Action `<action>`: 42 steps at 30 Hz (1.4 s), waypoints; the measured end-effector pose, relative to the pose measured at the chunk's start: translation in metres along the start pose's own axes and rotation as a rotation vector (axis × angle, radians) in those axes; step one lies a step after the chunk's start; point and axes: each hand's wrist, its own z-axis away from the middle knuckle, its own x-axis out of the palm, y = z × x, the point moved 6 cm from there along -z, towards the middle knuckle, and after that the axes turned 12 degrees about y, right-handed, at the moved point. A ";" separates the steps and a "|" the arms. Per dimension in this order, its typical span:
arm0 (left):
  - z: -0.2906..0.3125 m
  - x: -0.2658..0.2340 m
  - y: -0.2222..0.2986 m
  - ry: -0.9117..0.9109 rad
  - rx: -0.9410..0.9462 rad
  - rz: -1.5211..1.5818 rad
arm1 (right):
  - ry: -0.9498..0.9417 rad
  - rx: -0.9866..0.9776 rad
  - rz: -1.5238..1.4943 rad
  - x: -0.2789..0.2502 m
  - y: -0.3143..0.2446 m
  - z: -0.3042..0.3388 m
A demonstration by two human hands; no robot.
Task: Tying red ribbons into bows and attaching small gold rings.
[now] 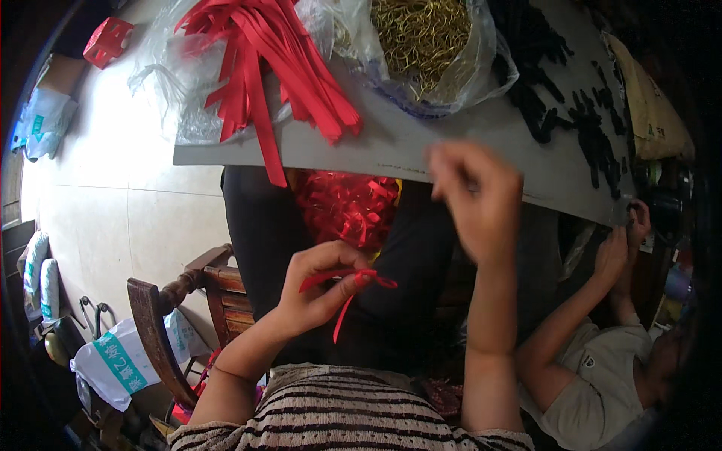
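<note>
Between thumb and fingers, my left hand (320, 282) pinches a red ribbon (344, 319) above my lap. The ribbon is folded into a small loop on the right, and one tail hangs down. My right hand (485, 199) is raised by the table's near edge, apart from the ribbon. Its fingers are curled together, and their tips are blurred, so anything between them cannot be made out. A bundle of red ribbon strips (282, 64) lies on the table, one strip hanging over the edge. Gold wire ties (421, 37) fill a clear plastic bag (492, 83) behind my right hand.
Red ribbon pieces (350, 210) fill a yellow-rimmed container between my legs. Black glove-like pieces (594, 139) lie on the right of the grey table (391, 143). Another person's hands (617, 252) are at its right corner. A wooden chair (162, 323) stands at the left.
</note>
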 end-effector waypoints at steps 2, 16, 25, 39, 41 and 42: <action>0.002 0.005 0.004 -0.010 0.031 0.012 | 0.137 -0.322 0.243 0.012 -0.001 -0.049; -0.017 0.013 0.060 0.178 0.769 -0.427 | -0.275 0.595 -0.781 0.008 0.008 -0.013; -0.014 0.019 0.071 0.109 0.960 -0.434 | -0.469 0.895 -0.919 0.017 -0.001 0.059; -0.026 0.016 0.003 -0.029 -0.255 0.780 | -0.212 0.635 -1.017 0.018 0.012 0.075; -0.027 0.013 0.002 -0.001 -0.250 0.782 | -0.195 0.692 -1.093 0.021 0.012 0.076; -0.027 0.012 0.002 0.027 -0.242 0.782 | -0.178 0.745 -1.168 0.023 0.013 0.077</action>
